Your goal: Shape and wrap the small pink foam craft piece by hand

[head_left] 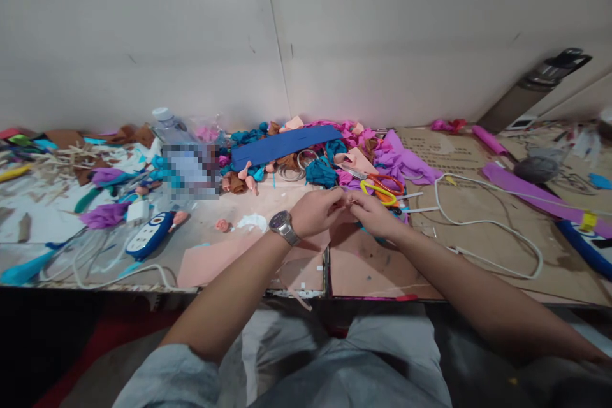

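My left hand [316,210], with a watch [283,227] on its wrist, meets my right hand [375,213] above the middle of the table. Fingers of both are pinched together at one spot. Whatever lies between the fingertips is too small and covered to make out. Just beyond my right hand are scissors with yellow handles [371,194] and another pair with orange handles [393,183]. A flat blue strip [287,145] rests on a heap of crumpled teal, pink and brown pieces. Small peach twisted pieces [246,171] lie in front of it.
A pixelated patch partly covers a clear bottle [165,120] at the left. A blue-and-white device [150,234] and cable lie nearby. Peach sheet [210,261] lies at the front edge. Right: cardboard [430,153], a white cable [497,222], a dark flask [530,89] by the wall.
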A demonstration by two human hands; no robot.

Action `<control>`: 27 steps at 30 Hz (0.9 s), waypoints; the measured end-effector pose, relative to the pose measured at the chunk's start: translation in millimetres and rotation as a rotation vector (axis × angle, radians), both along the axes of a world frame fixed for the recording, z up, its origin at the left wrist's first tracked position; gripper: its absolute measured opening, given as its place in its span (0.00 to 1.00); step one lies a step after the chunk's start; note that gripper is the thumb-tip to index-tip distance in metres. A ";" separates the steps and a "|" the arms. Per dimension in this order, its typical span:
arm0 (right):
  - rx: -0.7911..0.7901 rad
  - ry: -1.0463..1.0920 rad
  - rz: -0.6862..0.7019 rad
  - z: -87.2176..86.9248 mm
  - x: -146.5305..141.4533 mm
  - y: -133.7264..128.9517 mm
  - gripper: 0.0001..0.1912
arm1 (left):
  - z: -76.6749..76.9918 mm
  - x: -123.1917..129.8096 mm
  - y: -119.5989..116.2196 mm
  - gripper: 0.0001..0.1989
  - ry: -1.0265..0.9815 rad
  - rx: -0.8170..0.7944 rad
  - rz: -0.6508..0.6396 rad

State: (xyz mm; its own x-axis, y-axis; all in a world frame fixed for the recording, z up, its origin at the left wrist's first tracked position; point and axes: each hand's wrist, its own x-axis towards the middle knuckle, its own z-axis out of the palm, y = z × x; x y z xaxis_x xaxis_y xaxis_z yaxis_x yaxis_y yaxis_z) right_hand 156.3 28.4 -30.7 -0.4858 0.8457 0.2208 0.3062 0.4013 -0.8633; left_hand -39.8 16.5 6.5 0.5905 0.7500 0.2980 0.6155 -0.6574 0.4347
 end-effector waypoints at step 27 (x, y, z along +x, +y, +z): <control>0.241 -0.087 -0.020 4.5 4.1 -2.6 0.11 | 3.2 0.8 -0.6 0.07 -0.278 -0.129 0.007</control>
